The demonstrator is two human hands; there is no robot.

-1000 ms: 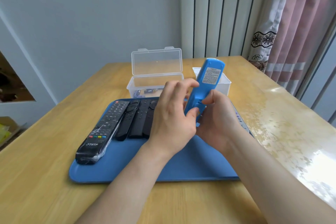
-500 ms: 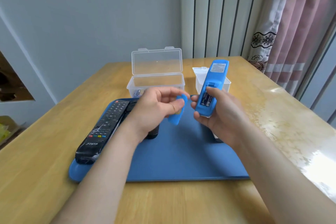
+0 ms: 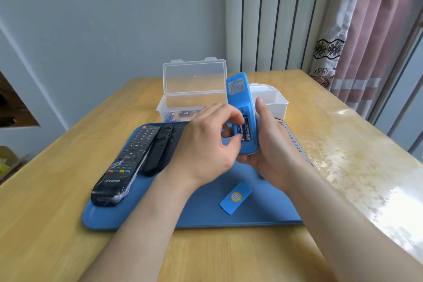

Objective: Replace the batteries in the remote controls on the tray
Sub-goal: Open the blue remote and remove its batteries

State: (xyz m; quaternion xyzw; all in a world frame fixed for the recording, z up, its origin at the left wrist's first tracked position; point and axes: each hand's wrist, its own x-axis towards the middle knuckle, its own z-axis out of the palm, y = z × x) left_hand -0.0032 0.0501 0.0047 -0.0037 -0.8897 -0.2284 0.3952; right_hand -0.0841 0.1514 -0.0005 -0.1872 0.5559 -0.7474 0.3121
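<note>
Head view: the blue remote [image 3: 240, 103] is standing nearly upright at the centre of the frame. Its back is facing the camera and its bay is lying open, with two batteries [image 3: 246, 131] sitting inside. The right hand [image 3: 272, 146] is gripping the remote's lower part, fingers wrapping behind it and thumb lying along its right edge. The left hand [image 3: 203, 146] is curling in from the left, its forefinger and thumb pinching at the batteries. Below the hands, the battery cover [image 3: 235, 198] is lying flat on the blue tray [image 3: 206, 215], apart from both hands. At the tray's left, a plastic-wrapped black remote [image 3: 126, 162] is lying beside other black remotes [image 3: 161, 149]. A light remote [image 3: 295, 142] is showing at the tray's right edge. Behind the tray, a clear box [image 3: 194, 89] is standing with its lid up, next to a white container [image 3: 273, 101] on the wooden table [image 3: 57, 190].
</note>
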